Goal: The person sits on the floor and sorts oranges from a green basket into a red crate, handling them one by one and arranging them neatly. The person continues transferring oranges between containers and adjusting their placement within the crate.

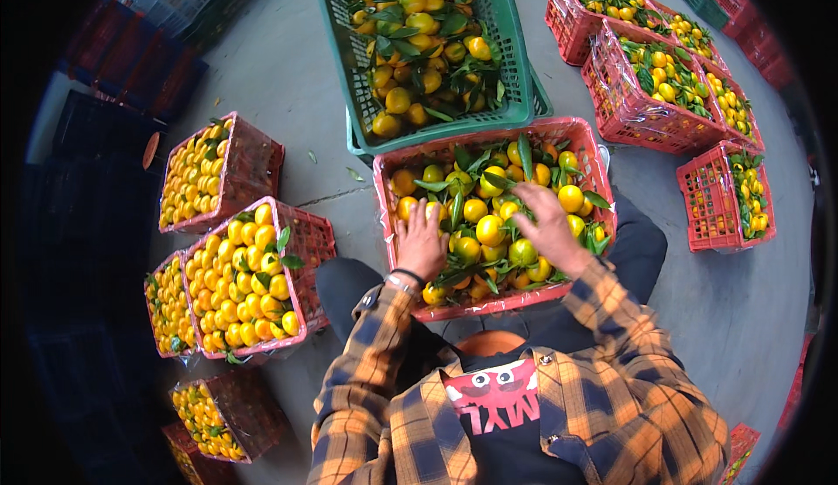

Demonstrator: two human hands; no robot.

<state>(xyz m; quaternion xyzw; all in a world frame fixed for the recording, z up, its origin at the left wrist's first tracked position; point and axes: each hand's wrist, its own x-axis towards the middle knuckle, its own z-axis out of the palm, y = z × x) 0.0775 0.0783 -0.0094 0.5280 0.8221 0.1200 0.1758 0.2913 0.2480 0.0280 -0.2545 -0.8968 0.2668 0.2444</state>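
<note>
A red plastic crate (495,307) lined with clear film sits in front of me, filled with yellow-orange mandarins (490,230) with green leaves. My left hand (421,241) lies palm down on the fruit near the crate's left side, its fingers spread. Toward the right, my right hand (551,228) is over the mandarins with thumb and fingers apart, the fingertips beside a green leaf (499,180). I see no fruit gripped in either hand, though the palms are hidden. Just beyond stands a green plastic crate (432,136) holding more leafy mandarins, tilted toward me.
Film-lined red crates of mandarins stand at left (313,256) and right (645,125) on the concrete floor (275,79). The green crate rests on another green crate (542,100). Dark blue crates (124,59) are stacked at far left. Loose leaves (355,174) lie on the floor.
</note>
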